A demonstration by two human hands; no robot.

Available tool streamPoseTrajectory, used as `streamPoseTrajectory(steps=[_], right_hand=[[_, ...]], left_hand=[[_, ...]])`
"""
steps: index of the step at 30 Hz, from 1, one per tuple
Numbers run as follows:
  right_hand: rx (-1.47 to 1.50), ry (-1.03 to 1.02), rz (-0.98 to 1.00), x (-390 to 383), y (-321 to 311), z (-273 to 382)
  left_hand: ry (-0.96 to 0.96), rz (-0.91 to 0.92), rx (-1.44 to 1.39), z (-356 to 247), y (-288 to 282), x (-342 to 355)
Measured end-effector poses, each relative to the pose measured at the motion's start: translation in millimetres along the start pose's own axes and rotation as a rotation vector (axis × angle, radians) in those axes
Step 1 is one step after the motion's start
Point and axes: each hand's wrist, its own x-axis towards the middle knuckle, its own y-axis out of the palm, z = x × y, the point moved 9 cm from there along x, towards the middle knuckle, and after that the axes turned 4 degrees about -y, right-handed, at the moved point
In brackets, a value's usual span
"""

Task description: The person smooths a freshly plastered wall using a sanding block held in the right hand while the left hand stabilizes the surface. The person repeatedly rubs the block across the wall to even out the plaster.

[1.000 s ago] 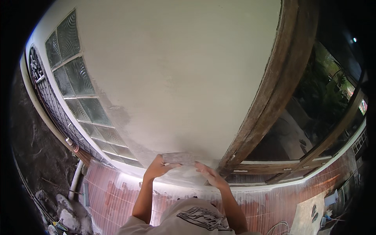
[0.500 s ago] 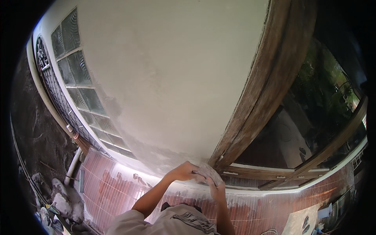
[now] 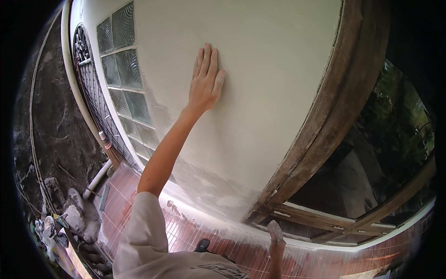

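Observation:
My left hand (image 3: 204, 86) lies flat on the pale plastered wall (image 3: 265, 93), its arm stretched up and its fingers straight and pointing upward. Nothing is in it. Lower on the right, beside the foot of the wooden frame, my right hand (image 3: 278, 247) is closed round a dusty grey pad (image 3: 274, 229) that sticks up past the fingers. Its exact kind is hard to make out. Near its base the wall shows a rough, greyer patch (image 3: 213, 188).
Glass blocks (image 3: 125, 69) run down the wall's left side. On the right stands a weathered wooden frame (image 3: 325, 111) with dark glass. Red tiles (image 3: 123, 188) cover the floor. A broom (image 3: 110, 151), a pipe (image 3: 97, 179) and rocks (image 3: 81, 216) are at the left.
Both hands were together on the pad low by the wall. My left hand has let go and moved up onto the wall; my right hand has drawn down and right with the pad.

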Motion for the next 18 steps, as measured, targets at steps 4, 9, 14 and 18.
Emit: streamPoseTrajectory(steps=[4,9,14,18], right_hand=[[-0.015,-0.092,0.055,2.0,30.1,23.6],[0.014,-0.24,0.016,5.1,90.8,50.5],[-0.087,-0.294,-0.079,20.5,176.9,64.2],[-0.334,-0.102,-0.074,27.8,249.8,81.5]], left_hand=[[0.087,-0.068,0.128,19.6,0.5,34.8],[0.201,-0.093,0.18,50.2,-13.0,68.4],[0.325,-0.192,0.246,89.7,-43.1,108.5],[0.411,-0.2,0.203,116.6,-63.7,125.0]])
